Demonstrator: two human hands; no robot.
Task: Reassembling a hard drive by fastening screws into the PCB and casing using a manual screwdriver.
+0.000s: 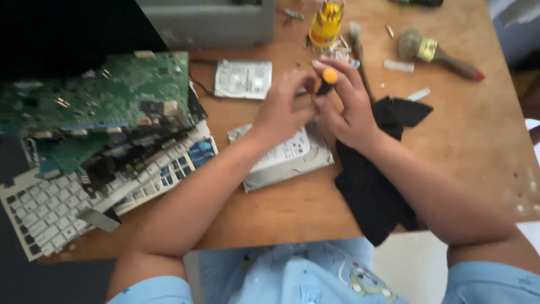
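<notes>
The right hand (350,107) is gripping a small screwdriver (325,82) by its orange-capped handle; its long axis is running down toward the hard drive (284,160) lying directly beneath both hands. The left hand (279,110) is closing on the shaft, apparently pinching it, though blur is obscuring the fingertips. A black cloth (374,180) is lying under the right wrist. A yellow bit holder (326,23), beyond the hands, is holding several bits.

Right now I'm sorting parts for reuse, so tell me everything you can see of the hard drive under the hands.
The hard drive is a flat, silver-grey metal box with a white printed label on top, lying face up and skewed on the wooden table. The left hand hovers over its far end and hides part of it; the black cloth lies by its right edge. Whether they touch is unclear.
</notes>
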